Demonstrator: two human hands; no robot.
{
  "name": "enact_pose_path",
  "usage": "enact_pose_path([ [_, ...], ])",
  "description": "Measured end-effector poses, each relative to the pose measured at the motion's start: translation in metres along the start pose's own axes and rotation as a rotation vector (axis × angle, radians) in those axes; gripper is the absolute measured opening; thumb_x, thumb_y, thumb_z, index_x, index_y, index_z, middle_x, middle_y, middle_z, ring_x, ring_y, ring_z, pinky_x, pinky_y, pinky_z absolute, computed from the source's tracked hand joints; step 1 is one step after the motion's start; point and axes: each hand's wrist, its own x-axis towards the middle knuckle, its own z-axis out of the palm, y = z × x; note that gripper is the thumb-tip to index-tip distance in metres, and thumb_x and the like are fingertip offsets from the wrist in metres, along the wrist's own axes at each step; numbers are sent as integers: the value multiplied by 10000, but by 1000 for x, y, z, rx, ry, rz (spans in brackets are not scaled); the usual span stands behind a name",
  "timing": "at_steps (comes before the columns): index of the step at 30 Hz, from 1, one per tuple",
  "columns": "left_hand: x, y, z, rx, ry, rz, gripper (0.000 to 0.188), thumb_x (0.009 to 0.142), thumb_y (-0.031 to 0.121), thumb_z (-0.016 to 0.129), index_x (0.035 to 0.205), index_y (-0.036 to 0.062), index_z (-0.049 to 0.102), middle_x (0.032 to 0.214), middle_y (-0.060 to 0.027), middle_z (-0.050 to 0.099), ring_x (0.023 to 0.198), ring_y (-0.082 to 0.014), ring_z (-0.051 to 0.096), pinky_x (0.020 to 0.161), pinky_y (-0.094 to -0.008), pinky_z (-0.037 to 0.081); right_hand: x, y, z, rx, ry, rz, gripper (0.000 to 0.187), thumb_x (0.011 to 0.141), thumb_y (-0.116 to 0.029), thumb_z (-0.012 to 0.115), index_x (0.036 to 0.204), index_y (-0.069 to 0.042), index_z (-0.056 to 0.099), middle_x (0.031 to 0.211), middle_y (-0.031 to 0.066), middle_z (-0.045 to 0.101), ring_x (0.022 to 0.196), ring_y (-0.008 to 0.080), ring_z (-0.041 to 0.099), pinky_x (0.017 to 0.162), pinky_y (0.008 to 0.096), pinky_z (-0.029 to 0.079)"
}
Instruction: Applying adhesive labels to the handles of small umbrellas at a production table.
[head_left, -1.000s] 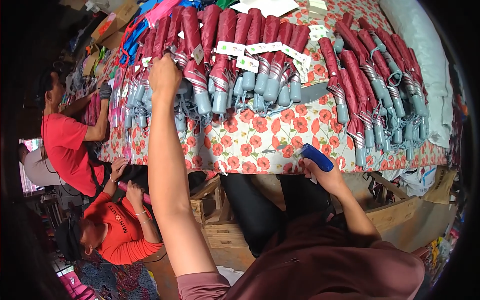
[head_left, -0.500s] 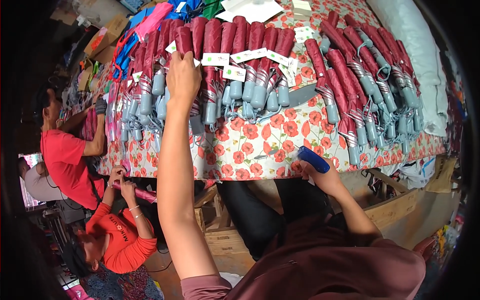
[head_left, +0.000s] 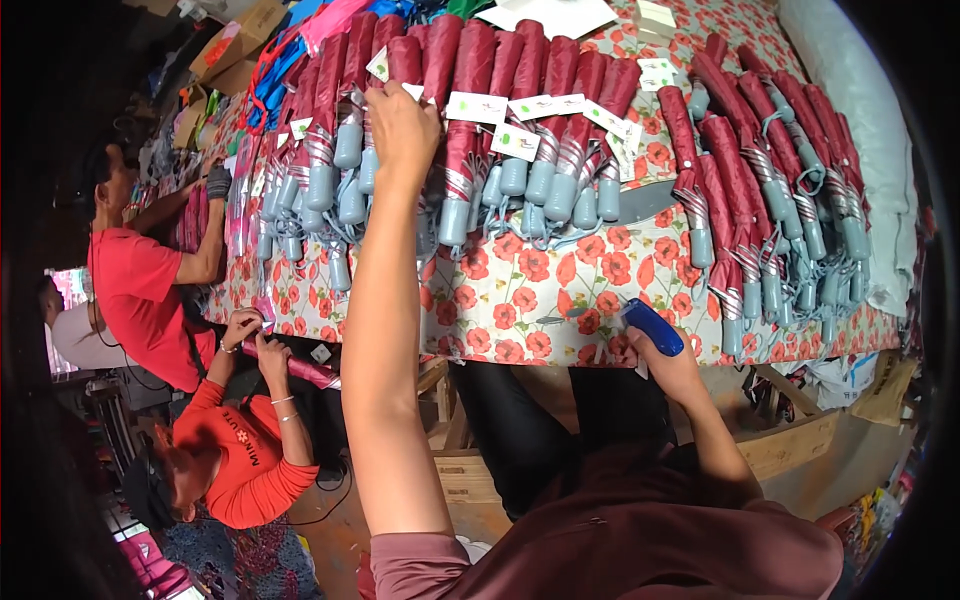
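Folded maroon umbrellas with grey-blue handles lie side by side in a row on the table, several bearing white tags. Among them, on the left half of the row, is my left hand. Its fingers are closed at a white tag over one umbrella, and the fingertips are partly hidden by the hand itself. My right hand, low at the table's front edge, is wrapped round a blue stapler. A small white piece shows below that hand's fingers.
A second pile of maroon umbrellas lies to the right, beside a big white sack. The flowered tablecloth shows in front. At left, one person in red and another in orange-red handle umbrellas. Wooden framing stands below the table.
The whole view has shifted, so the table and umbrellas appear farther right. My left hand stays at the same part of the row, and my right hand still holds the stapler.
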Motion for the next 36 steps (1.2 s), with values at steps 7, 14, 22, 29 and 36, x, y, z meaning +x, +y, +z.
enact_pose_path([
  [7,10,-10,-6,-119,-153,84,358,830,-1,664,1155,-125,579,1097,-336,553,904,-488,617,868,-531,545,7,-11,4,69,35,-30,208,989,-216,674,995,-20,744,759,27,708,666,120,622,639,228,476],
  [14,44,-25,22,50,-89,182,307,832,19,681,1099,-127,639,1121,-343,601,963,-505,638,889,-516,558,6,-17,4,38,64,25,224,975,-199,700,1002,20,739,764,55,715,662,133,656,647,251,509],
  [22,66,-48,32,139,-237,139,260,847,83,673,1024,-101,715,1172,-334,659,965,-512,678,859,-521,577,9,-10,1,203,89,-8,207,973,-201,693,977,1,736,761,54,714,665,142,645,647,258,504],
  [29,87,-83,36,184,-325,37,303,845,157,693,1013,-93,726,1114,-336,690,911,-521,686,831,-535,576,-3,-23,0,-6,87,-2,183,965,-182,681,981,-8,735,770,51,717,689,163,632,674,273,504],
  [36,54,-46,17,26,31,-34,253,864,136,699,999,-76,723,1023,-316,718,891,-477,693,773,-549,551,-6,-3,-16,30,58,-143,200,1002,-155,642,1078,15,718,823,69,728,712,135,644,684,246,507],
])
